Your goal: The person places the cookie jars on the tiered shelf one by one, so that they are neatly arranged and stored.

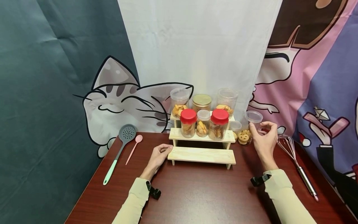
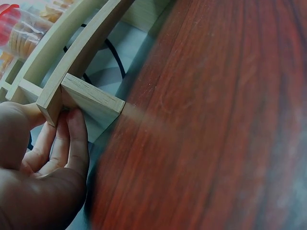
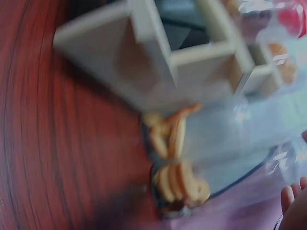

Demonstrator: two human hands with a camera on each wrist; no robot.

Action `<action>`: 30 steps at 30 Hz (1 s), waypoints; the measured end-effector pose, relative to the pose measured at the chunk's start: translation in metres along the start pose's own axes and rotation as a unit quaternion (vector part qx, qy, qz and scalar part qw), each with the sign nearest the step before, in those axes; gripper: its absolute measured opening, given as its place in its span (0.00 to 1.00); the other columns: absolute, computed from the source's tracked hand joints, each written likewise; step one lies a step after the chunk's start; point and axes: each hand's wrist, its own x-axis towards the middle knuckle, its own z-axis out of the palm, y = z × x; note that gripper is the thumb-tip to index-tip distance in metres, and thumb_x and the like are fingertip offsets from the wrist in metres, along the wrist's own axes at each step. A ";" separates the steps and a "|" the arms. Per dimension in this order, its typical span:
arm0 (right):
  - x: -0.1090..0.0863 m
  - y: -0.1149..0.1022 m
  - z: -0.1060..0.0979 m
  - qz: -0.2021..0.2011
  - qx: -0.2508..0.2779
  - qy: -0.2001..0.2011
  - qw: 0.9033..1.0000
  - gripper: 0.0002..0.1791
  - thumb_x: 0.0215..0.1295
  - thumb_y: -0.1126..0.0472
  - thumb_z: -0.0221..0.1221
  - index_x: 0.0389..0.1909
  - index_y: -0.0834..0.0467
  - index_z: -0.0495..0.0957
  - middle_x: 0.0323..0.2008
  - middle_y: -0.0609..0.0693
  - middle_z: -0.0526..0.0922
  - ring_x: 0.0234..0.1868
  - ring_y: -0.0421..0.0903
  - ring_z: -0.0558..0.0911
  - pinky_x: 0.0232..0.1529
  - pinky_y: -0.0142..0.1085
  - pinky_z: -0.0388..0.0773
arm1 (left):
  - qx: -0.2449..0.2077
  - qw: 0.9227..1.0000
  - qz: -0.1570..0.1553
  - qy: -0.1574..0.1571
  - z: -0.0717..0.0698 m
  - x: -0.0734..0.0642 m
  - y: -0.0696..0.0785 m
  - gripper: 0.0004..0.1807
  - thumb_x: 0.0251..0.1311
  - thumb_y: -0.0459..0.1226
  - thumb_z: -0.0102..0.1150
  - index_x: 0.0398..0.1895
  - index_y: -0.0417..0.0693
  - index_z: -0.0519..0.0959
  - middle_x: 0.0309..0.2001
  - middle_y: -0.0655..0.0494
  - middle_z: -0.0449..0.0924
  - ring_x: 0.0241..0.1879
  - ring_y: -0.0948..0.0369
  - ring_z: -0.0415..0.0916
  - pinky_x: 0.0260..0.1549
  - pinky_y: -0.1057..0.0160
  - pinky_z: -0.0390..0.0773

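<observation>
My left hand (image 1: 157, 158) pinches the left end of the lowest step of a three-tier wooden rack (image 1: 201, 154). The left wrist view has the thumb above and the fingers beneath that step's end (image 2: 50, 103). On the right, my right hand (image 1: 264, 141) holds a clear jar of ring-shaped cookies (image 1: 244, 137) near its clear lid. This jar is beside the rack's right end, next to a smaller clear-lidded jar (image 1: 236, 126). The right wrist view is blurred; only fingertips of the hand (image 3: 297, 206) show near the upper part of the jar.
Two red-lidded jars (image 1: 219, 124) flank a small clear-lidded jar (image 1: 203, 124) on the middle step. A gold-lidded jar (image 1: 202, 101) stands between two clear jars on top. A slotted spatula (image 1: 123, 143) and pink spoon (image 1: 135, 147) lie left, a whisk (image 1: 299, 169) right.
</observation>
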 end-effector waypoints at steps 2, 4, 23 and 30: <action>0.005 0.009 0.001 0.003 -0.023 -0.007 1.000 0.34 0.60 0.49 0.80 0.61 0.54 0.75 0.51 0.41 0.80 0.51 0.44 0.82 0.49 0.21 0.77 | -0.001 1.000 -0.004 0.001 -0.001 0.000 0.000 0.14 0.75 0.38 0.67 0.53 0.36 0.87 0.51 0.41 0.91 0.40 0.66 0.84 0.41 0.71 0.82; 0.008 0.016 0.002 0.005 -0.041 -0.025 0.999 0.40 0.60 0.48 0.80 0.68 0.54 0.72 0.57 0.46 0.79 0.56 0.48 0.80 0.53 0.24 0.75 | -0.001 1.000 -0.007 0.001 -0.001 0.000 0.000 0.14 0.75 0.38 0.67 0.54 0.35 0.87 0.52 0.40 0.90 0.40 0.66 0.84 0.41 0.71 0.82; 0.015 0.029 -0.001 0.013 -0.104 -0.095 0.990 0.45 0.63 0.44 0.77 0.77 0.54 0.71 0.68 0.58 0.82 0.60 0.53 0.81 0.54 0.23 0.73 | 0.007 1.000 -0.009 -0.004 0.000 0.001 -0.001 0.14 0.76 0.38 0.66 0.55 0.36 0.87 0.54 0.40 0.90 0.41 0.66 0.84 0.42 0.71 0.82; 0.008 0.020 -0.011 0.002 -0.093 -0.083 0.992 0.44 0.61 0.45 0.79 0.75 0.51 0.74 0.66 0.54 0.84 0.58 0.41 0.80 0.55 0.25 0.76 | 0.012 1.000 -0.007 -0.002 -0.001 0.000 0.001 0.15 0.75 0.39 0.67 0.54 0.36 0.87 0.55 0.39 0.90 0.42 0.66 0.84 0.42 0.71 0.81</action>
